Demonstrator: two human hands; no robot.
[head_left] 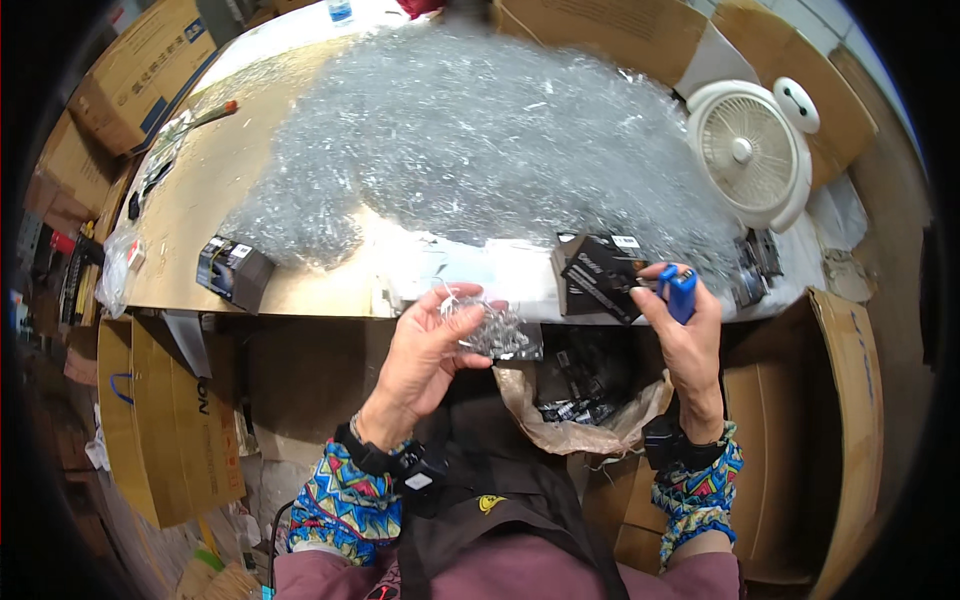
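Packing bench, cardboard boxes [140,70] stacked around it; the tabletop [200,210] is mostly buried under a big heap of clear bubble wrap [480,130]. White desk fan [748,150] lies beyond the right hand, at the far right edge. A small black box [233,270] sits on the near edge, well off to the left of the left hand.

Left hand [420,365]: palm up, fingers [462,325] curled and closed on a small clear plastic bag [490,330] with crinkled contents; a thin white tie or strip sticks up just above the thumb. The bag juts from the fingertips toward the right hand, long axis roughly left to right.

Right hand [685,345]: fingers [655,300] pinched shut on a small blue tool [681,292], upright, held at the fingertips; what kind of tool it is cannot be told. A black carton [600,265] stands on the tabletop just beyond and left of these fingers, between the two hands.

Key relation: bag lies to the left of the blue tool, a clear gap between them, at about the same height. Left hand has the bag; right hand is near but not touching.

Below the hands, an open brown paper bag [580,420] with dark small items inside, nearer the right wrist.
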